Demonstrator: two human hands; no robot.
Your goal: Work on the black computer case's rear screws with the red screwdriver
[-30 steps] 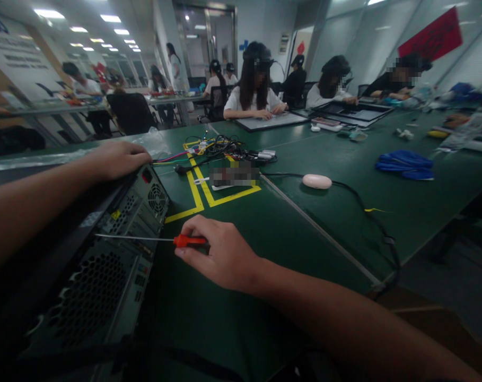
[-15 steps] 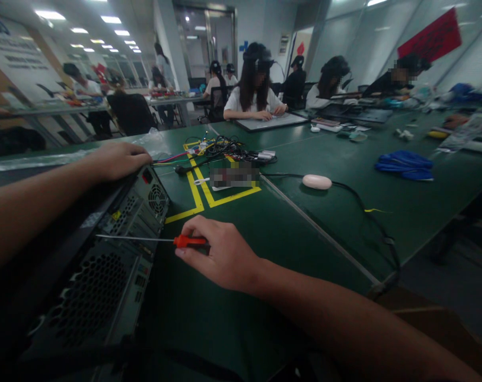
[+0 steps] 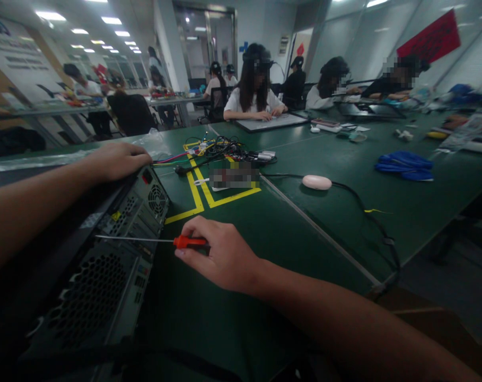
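My R fingers (image 3: 193, 259) grasping screwdriver (image 3: 182, 242); its tip L of them at rear of PC case (image 3: 90, 297), contact unclear. L fingers (image 3: 139, 154) loose atop PC case. Contents hidden; fan grille (image 3: 157, 198) + ports (image 3: 139, 286) L of R fingers.

Under the left hand (image 3: 119, 161), one computer case (image 3: 101, 276). In the right hand (image 3: 225, 255), one orange-red screwdriver (image 3: 190, 242). Beyond and right of that hand, one pink oval object (image 3: 317, 182), then one blue bundle (image 3: 404, 165). Farther beyond both hands, three people (image 3: 249, 95) along the table (image 3: 336, 233).
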